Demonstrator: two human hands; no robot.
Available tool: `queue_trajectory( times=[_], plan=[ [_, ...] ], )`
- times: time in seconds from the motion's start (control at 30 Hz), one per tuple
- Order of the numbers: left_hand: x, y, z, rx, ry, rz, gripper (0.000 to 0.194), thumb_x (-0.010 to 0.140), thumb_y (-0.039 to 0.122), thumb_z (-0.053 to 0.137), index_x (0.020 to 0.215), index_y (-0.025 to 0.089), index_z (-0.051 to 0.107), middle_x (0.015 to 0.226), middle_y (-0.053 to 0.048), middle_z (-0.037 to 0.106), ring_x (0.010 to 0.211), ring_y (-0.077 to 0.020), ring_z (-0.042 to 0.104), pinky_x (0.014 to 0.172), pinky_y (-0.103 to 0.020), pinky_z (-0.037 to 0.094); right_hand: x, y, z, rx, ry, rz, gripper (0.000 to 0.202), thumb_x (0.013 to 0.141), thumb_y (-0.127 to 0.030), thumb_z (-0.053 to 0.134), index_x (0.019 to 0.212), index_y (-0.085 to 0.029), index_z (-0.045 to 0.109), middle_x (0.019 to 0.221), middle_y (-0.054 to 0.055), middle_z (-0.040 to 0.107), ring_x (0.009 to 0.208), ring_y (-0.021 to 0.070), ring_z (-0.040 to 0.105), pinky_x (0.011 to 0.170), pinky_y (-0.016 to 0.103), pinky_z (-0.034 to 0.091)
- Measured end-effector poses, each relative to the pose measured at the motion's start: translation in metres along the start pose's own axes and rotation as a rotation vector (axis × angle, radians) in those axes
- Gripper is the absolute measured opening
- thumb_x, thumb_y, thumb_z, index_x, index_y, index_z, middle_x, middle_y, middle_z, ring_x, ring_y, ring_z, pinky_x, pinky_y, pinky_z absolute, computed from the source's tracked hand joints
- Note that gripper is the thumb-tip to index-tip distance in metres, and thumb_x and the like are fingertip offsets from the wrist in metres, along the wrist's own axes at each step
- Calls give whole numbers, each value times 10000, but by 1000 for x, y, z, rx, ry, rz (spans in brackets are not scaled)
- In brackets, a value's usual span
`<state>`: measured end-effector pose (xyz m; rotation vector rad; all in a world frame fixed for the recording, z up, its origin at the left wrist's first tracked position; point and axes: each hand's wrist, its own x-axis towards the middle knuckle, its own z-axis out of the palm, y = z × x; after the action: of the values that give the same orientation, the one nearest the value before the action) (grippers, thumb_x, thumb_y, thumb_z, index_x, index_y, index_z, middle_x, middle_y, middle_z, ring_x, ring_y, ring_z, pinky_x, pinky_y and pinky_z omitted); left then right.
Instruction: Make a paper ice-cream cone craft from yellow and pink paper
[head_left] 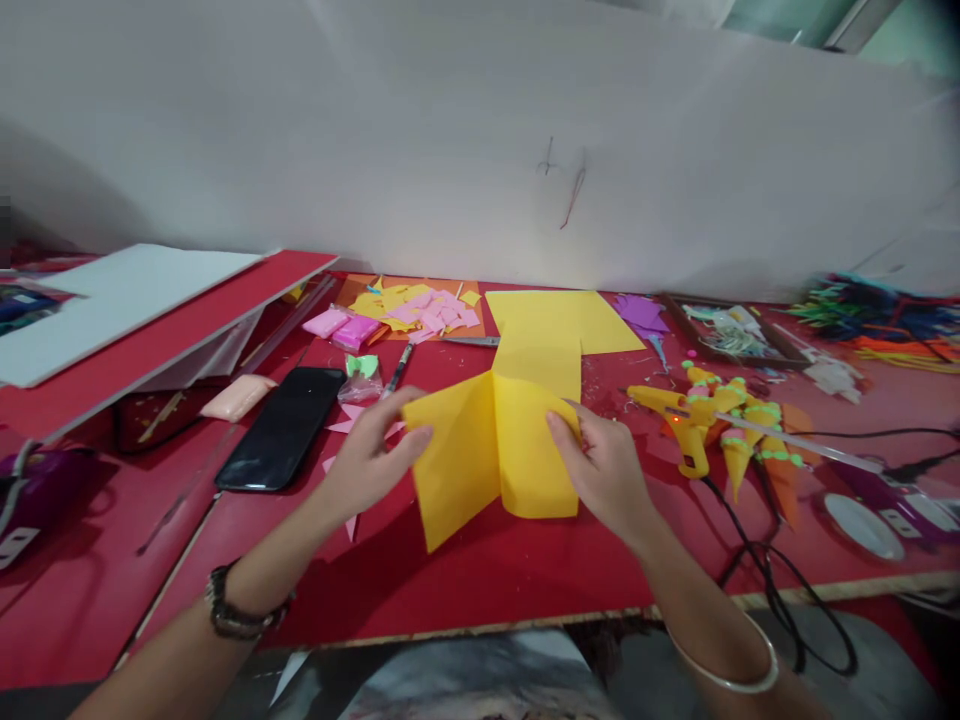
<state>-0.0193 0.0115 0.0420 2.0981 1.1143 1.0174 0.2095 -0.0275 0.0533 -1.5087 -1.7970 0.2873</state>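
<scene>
A yellow sheet (459,455) with a fold down its middle stands partly open above the red table. At its left edge is my left hand (379,445), the thumb in front and the fingers behind the paper. My right hand (604,460) pinches the upper right edge, thumb on the near face. The right half of the sheet bends in a curve. Behind it lie more yellow sheets (559,325), flat on the table. Pink paper star points (349,420) show beside my left hand.
A black phone (283,428) lies at the left, near white boards (124,300). Paper scraps (435,308) and scissors (472,341) are behind. On the right are a yellow glue gun (686,430), small cones (739,460), a tray (780,350), cables (769,570) and a tape roll (862,525).
</scene>
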Motion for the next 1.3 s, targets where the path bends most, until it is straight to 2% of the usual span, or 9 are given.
queue_trajectory(
  times=[0.1,0.2,0.3,0.43,0.57,0.67,0.8,1.13,1.3],
  plan=[
    [8,5,-4,322,153,-9,421,755,274,499,1153,169,414,1036,-87,547,892,-192,543,777,-318,433,0,-3,-3,11,7,-83,220,834,-246,417,953,-180,589,739,19,649,595,126,583,544,202,410],
    [16,21,-5,703,259,96,465,758,235,499,1210,189,397,1148,-114,507,1027,-259,484,862,-395,359,-2,-10,-1,57,-33,-158,220,830,-211,423,975,-207,588,847,18,664,700,129,611,610,194,433],
    [22,38,-5,830,208,236,369,798,193,433,1166,219,454,1183,-75,508,1064,-258,457,881,-389,319,-5,-18,-2,120,-69,-221,254,817,-165,429,1011,-241,576,933,2,659,794,128,614,674,191,442],
    [29,51,-3,754,97,259,267,849,202,333,1042,190,518,984,-58,594,916,-214,514,779,-349,331,-8,-27,-8,206,-32,-203,257,807,-156,453,1000,-270,580,912,-25,661,786,119,611,678,183,448],
    [35,55,0,558,45,200,267,878,237,277,854,174,536,800,-36,580,789,-174,507,680,-312,297,-11,-27,-10,329,-7,-50,221,825,-221,449,989,-255,593,847,-18,662,700,122,606,599,197,461],
    [36,54,1,320,48,147,256,875,259,306,713,169,481,667,2,511,655,-127,463,603,-269,291,-13,-21,-7,385,24,72,224,819,-275,463,978,-212,608,819,9,664,692,145,610,587,226,473],
    [37,51,1,128,109,89,329,854,277,365,554,171,284,527,39,321,504,-85,319,496,-237,247,-15,-15,-2,439,61,148,241,815,-307,467,967,-197,618,851,25,665,727,164,619,650,260,486],
    [40,33,9,95,158,112,357,836,292,414,528,166,284,499,38,278,483,-78,281,475,-243,220,-19,-13,2,460,27,244,274,820,-339,449,959,-171,615,755,27,658,622,143,600,539,221,465],
    [42,21,16,189,188,123,417,817,309,453,482,160,254,457,43,258,459,-74,274,484,-248,205,-20,-11,6,437,31,257,272,824,-331,441,951,-165,615,754,27,655,644,140,591,561,213,458]
  ],
)
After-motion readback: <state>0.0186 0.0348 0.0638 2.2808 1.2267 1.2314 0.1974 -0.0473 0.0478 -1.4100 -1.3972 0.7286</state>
